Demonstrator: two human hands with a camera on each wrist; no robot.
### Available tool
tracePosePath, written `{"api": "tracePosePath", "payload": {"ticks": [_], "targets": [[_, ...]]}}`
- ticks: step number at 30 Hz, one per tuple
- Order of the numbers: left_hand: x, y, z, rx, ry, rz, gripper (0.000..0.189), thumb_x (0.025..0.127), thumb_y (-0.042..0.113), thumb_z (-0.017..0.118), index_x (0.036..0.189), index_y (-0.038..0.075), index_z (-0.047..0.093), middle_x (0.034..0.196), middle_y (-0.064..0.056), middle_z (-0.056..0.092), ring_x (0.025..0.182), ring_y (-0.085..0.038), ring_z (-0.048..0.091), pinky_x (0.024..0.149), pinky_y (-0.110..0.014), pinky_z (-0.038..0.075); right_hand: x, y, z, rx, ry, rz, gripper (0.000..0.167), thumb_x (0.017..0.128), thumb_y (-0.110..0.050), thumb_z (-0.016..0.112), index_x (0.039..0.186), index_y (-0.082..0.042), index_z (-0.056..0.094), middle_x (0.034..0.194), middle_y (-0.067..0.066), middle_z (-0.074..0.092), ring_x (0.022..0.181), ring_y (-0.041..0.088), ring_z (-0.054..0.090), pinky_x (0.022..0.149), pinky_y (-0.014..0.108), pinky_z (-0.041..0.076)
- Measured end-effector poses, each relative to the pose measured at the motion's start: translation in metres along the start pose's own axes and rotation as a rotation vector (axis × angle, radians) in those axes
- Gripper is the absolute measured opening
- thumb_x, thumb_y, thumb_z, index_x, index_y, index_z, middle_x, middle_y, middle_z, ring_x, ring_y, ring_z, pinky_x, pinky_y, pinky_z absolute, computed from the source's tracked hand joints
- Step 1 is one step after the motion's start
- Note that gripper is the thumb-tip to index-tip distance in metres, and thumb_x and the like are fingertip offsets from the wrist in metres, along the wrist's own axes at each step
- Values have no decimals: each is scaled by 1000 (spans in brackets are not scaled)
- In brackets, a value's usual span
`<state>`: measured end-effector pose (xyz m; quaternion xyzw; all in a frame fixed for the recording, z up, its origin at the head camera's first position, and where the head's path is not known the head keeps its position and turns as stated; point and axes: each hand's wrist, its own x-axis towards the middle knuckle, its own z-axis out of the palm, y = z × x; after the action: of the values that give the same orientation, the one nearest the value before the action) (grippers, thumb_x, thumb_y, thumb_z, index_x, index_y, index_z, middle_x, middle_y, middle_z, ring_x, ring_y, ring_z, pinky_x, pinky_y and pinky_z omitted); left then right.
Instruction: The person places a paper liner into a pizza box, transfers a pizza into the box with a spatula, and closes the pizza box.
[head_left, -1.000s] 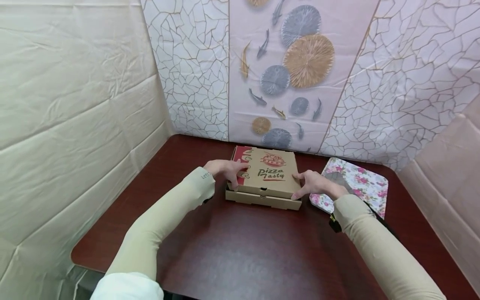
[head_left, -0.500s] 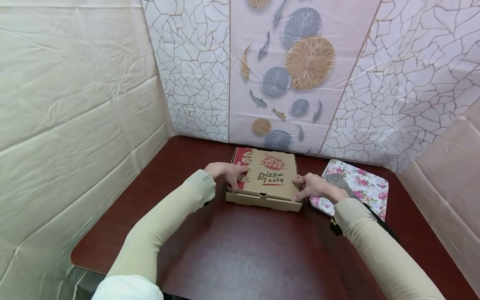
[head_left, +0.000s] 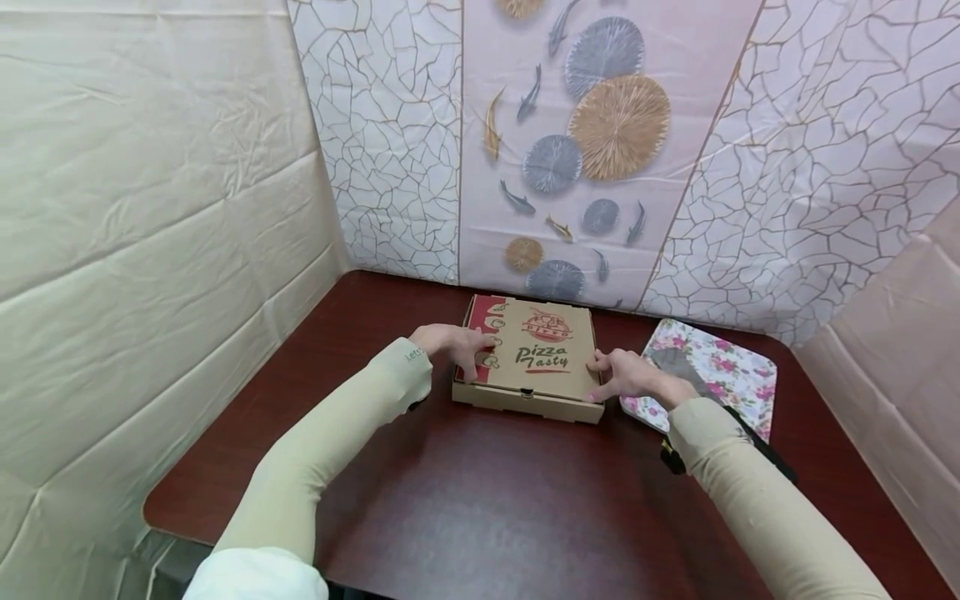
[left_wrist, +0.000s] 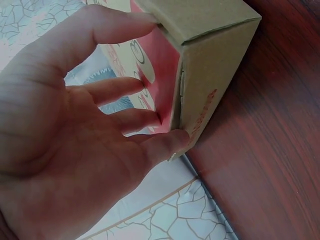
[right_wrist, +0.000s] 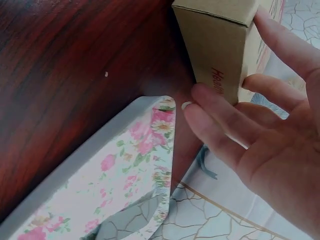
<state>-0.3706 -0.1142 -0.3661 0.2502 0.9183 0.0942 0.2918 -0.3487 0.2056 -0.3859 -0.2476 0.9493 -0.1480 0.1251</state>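
Observation:
A cardboard pizza box (head_left: 540, 350) with a red strip and "Pizza Tasty" printing lies on the table, its lid down over the base. My left hand (head_left: 453, 343) rests on the lid's left side. In the left wrist view, its thumb (left_wrist: 125, 30) touches the front edge and the little finger (left_wrist: 167, 145) reaches the side wall. My right hand (head_left: 630, 373) touches the box's right edge, thumb at the front corner. Seen from the right wrist, the lower fingers (right_wrist: 215, 132) stick out beside the side wall. Neither hand wraps around the box.
A white tray with pink flowers (head_left: 723, 367) lies right of the box, partly behind the right wrist. The dark red-brown table (head_left: 480, 500) has a patterned backdrop (head_left: 555, 167) along its back and a pale cloth wall (head_left: 187, 208) on the left.
The lid's front edge has come down, narrowing the gap seen earlier above the base. Both hands have moved down slightly with it.

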Motion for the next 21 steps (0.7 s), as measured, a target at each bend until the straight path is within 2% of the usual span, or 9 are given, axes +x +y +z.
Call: {"api": "tracePosePath", "payload": {"ticks": [3,6,9,11,13,15,16,18,21], "targets": [[3,-1,-4,-23,10,-1,90,82,15,70,155,15,18,162,-12,12,145,-22,22,111,-38,31,2,-4,-6,-9,2,2,68,81,-33,77,130,7,54,140,33,41,132,47,40,104,53,40],[8,0,-11,-47,66,-1,78,86,21,68,152,12,28,158,-9,29,143,-22,31,115,-40,31,5,-8,-11,-12,51,2,63,86,-33,72,131,7,54,136,30,50,124,43,51,98,51,45],[13,6,-18,-47,172,0,64,93,29,61,148,8,36,149,-9,45,139,-23,39,114,-40,33,11,-13,-15,4,132,16,64,91,-36,65,136,6,49,125,28,60,86,32,65,86,48,50],[16,11,-24,-26,252,0,58,98,34,53,146,5,38,144,-11,50,136,-25,44,113,-39,35,17,-16,-19,25,185,37,69,93,-41,61,142,3,42,113,28,63,61,23,54,84,46,49],[17,17,-30,-6,333,13,56,101,39,45,145,4,40,140,-13,53,133,-26,48,112,-39,36,22,-18,-25,34,243,42,73,94,-46,56,146,1,36,118,29,61,63,27,58,90,50,48],[17,23,-39,-18,412,29,56,103,42,37,145,5,41,138,-14,55,130,-28,50,112,-40,36,26,-20,-34,44,301,49,76,95,-53,51,149,-3,31,131,29,55,88,39,65,100,53,43],[17,26,-44,-23,456,36,56,104,44,34,144,6,42,140,-14,53,130,-30,50,112,-43,36,28,-21,-39,44,329,51,78,95,-55,49,150,-4,29,138,28,49,106,43,61,106,54,38],[15,30,-55,-39,533,27,59,104,49,26,145,11,41,144,-12,50,135,-33,45,114,-51,29,30,-22,-51,49,385,55,80,95,-59,45,151,-5,27,151,24,34,134,47,38,112,55,30],[9,30,-70,-77,635,-8,61,102,55,17,147,20,39,150,-9,44,142,-37,32,113,-67,15,31,-21,-68,58,452,64,82,94,-64,40,153,-9,23,154,23,29,140,45,30,115,55,24]]}}
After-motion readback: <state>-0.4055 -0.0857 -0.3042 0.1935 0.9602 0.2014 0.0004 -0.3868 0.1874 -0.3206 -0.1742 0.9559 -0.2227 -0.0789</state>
